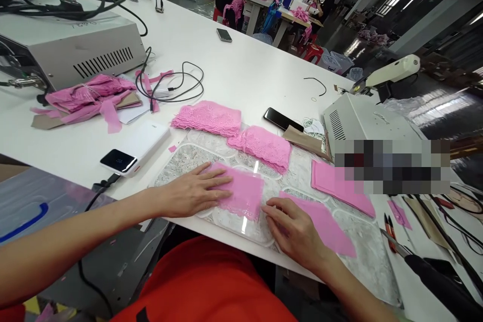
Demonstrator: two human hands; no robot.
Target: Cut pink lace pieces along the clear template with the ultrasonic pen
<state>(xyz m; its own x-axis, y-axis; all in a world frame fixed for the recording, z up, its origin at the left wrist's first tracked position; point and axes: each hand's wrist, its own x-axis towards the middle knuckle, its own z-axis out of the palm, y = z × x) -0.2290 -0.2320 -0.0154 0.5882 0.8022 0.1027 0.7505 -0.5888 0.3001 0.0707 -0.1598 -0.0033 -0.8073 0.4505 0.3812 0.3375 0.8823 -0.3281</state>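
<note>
My left hand point(190, 192) lies flat, palm down with fingers spread, on the left part of a pink fabric piece point(243, 192) with a lace lower edge. My right hand point(292, 226) is by that piece's right edge. Its fingers are bent and drawn together; whether they pinch anything I cannot make out. Partly under the right hand is a plain pink fabric piece point(326, 226) with a slanted side. All this rests on a grey marble-patterned mat point(368, 256). Behind my hands are two stacks of pink lace pieces, one on the left point(207, 116) and another in the middle point(264, 147).
A stack of plain pink pieces point(335, 186) lies at right, near scissors point(426, 271). Dark phones point(283, 119) and a white power bank point(149, 146) lie on the white table point(241, 70). Grey machine boxes point(90, 48) flank the area. People sew in the background.
</note>
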